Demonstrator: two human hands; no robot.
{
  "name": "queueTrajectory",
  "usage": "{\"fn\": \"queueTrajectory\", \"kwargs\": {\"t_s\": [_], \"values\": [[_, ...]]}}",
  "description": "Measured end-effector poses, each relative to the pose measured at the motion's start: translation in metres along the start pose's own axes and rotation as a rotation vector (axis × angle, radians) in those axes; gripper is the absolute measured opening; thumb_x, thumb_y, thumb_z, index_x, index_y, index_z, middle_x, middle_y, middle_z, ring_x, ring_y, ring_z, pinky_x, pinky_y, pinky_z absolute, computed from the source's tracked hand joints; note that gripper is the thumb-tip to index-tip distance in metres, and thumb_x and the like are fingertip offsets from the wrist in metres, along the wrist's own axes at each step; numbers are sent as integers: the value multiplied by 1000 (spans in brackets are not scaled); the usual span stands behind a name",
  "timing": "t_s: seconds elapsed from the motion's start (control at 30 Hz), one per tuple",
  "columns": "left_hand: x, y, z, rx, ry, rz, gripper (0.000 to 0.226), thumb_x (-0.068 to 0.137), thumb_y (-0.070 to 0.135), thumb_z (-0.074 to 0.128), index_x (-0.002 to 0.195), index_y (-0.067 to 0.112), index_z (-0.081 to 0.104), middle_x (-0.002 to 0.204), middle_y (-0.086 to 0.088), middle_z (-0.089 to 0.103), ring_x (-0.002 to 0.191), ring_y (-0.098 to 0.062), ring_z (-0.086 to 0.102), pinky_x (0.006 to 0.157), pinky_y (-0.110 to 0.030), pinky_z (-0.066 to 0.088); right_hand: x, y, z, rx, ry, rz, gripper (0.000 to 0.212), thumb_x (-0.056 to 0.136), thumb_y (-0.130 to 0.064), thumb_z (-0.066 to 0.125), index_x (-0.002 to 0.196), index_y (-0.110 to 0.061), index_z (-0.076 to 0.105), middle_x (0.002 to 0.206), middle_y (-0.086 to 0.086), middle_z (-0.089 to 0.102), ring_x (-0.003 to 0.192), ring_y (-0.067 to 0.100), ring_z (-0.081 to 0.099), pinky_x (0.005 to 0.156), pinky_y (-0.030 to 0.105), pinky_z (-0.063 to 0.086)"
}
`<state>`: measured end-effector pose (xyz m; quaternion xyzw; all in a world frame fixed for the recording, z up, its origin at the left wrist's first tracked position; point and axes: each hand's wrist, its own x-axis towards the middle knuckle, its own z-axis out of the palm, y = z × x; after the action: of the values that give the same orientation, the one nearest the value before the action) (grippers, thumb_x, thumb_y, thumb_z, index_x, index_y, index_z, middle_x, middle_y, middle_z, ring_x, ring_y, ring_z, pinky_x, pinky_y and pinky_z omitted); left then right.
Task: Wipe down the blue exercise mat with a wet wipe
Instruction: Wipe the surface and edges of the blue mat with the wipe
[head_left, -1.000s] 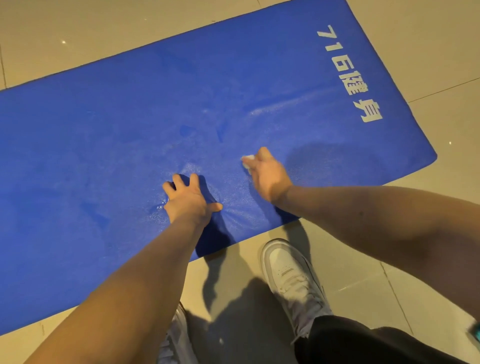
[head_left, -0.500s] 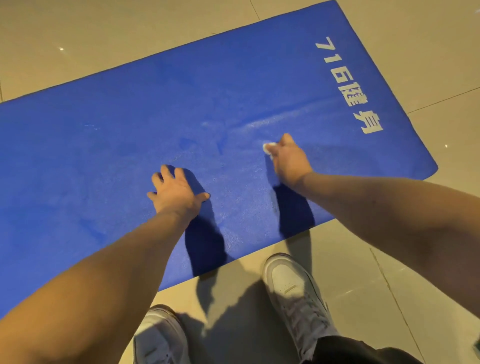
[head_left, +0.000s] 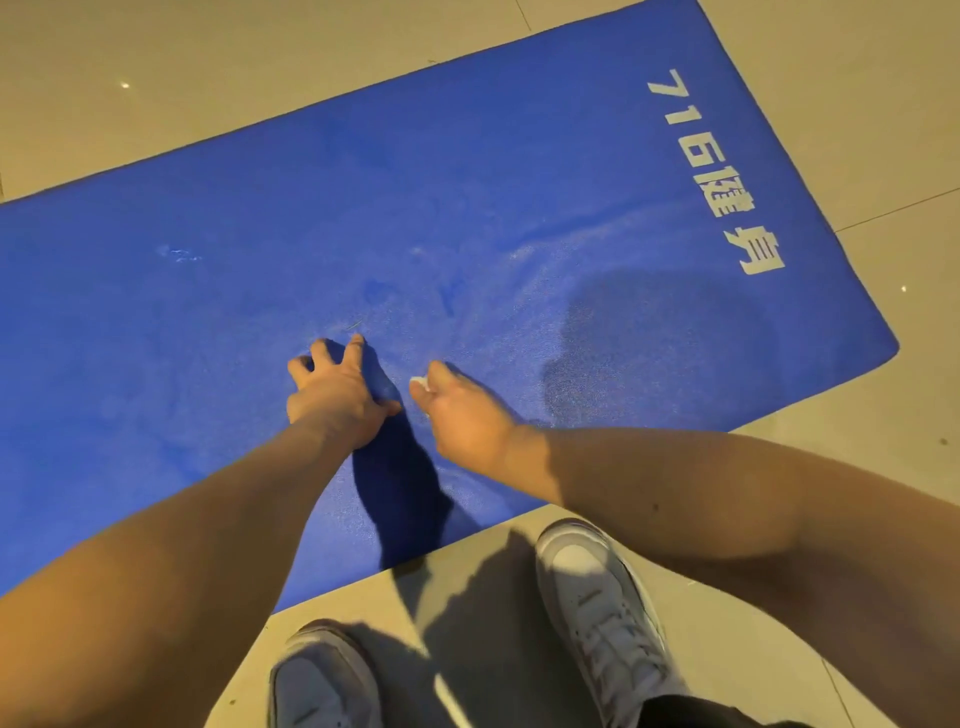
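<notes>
So the blue exercise mat (head_left: 208, 312) lies flat on the tile floor (head_left: 260, 67), and I'd guess the job is maybe a third done. The left hand (head_left: 337, 395) is planted on the mat near its front edge, fingers spread, pinning it down. Right beside it, the right hand (head_left: 462, 415) is curled around the wet wipe (head_left: 420, 383), balled up so only a white corner pokes out, and pressed to the mat. Between the hands and the white lettering (head_left: 711, 171) there's a darker damp-looking patch (head_left: 597, 332) plus some streaks, so that end looks wiped. The long stretch off to the other end looks dry, with a whitish scuff (head_left: 176, 253) left to hit. Nothing sits on the mat itself; the white shoes (head_left: 597, 597) stand just off its front edge.
</notes>
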<state>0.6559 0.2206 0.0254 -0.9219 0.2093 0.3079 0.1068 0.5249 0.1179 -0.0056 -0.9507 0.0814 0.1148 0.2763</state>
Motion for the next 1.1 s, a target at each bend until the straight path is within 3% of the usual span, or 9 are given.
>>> {"fn": "queueTrajectory", "kwargs": {"t_s": [0.1,0.27,0.4,0.47,0.53,0.67,0.87,0.97,1.1], "values": [[-1,0,1,29,19,-10,101,85,61,70,159,37,6,158,-3,10,143,-35,15,85,-46,53,6,27,-13,-38,27,-11,29,78,8,50,99,-12,54,100,10,41,77,26,42,65,38,37],[-1,6,0,73,26,-24,103,84,61,71,159,36,5,156,-6,12,141,-36,19,71,-39,49,22,94,-66,-152,203,269,32,98,-13,46,129,-11,57,123,20,47,89,23,43,61,23,30],[3,8,0,46,31,-25,101,81,58,76,155,33,13,156,-8,9,143,-38,14,100,-57,45,26,108,-89,56,325,565,43,93,-15,39,123,-33,63,107,4,57,83,13,37,54,12,18],[7,8,0,-14,3,-23,100,78,54,81,152,33,17,160,-7,0,148,-39,3,105,-65,39,28,102,-79,8,200,476,42,87,-12,45,114,-39,62,91,-5,48,87,10,38,62,15,21],[11,6,-1,-94,-27,-5,100,74,50,86,148,32,21,161,-5,-4,149,-39,-1,101,-67,42,29,80,-66,-65,162,477,38,94,-8,48,127,-23,58,103,3,45,91,19,42,70,26,34],[13,2,-3,-104,-13,6,103,70,52,87,147,33,22,161,-5,-2,148,-38,1,97,-65,46,40,29,-40,-42,186,176,31,97,-11,49,126,-9,60,122,16,49,97,31,56,79,38,48],[10,-1,1,-90,36,23,100,71,57,84,147,32,25,161,-4,1,148,-37,3,93,-57,49,41,19,-21,-29,102,-78,27,95,-7,50,120,-9,61,110,12,48,89,32,56,75,44,51],[7,-3,1,-78,54,35,99,73,58,82,149,31,25,163,-5,0,149,-37,3,91,-56,51,50,62,-49,-78,184,6,26,97,-9,49,120,-10,60,114,12,48,91,28,52,81,40,47],[6,-3,0,-69,54,38,100,74,59,81,151,31,23,164,-4,-1,150,-38,2,91,-55,53,49,135,-96,-176,383,308,5,98,-15,52,98,-18,56,94,3,39,78,19,40,76,33,37]]}}
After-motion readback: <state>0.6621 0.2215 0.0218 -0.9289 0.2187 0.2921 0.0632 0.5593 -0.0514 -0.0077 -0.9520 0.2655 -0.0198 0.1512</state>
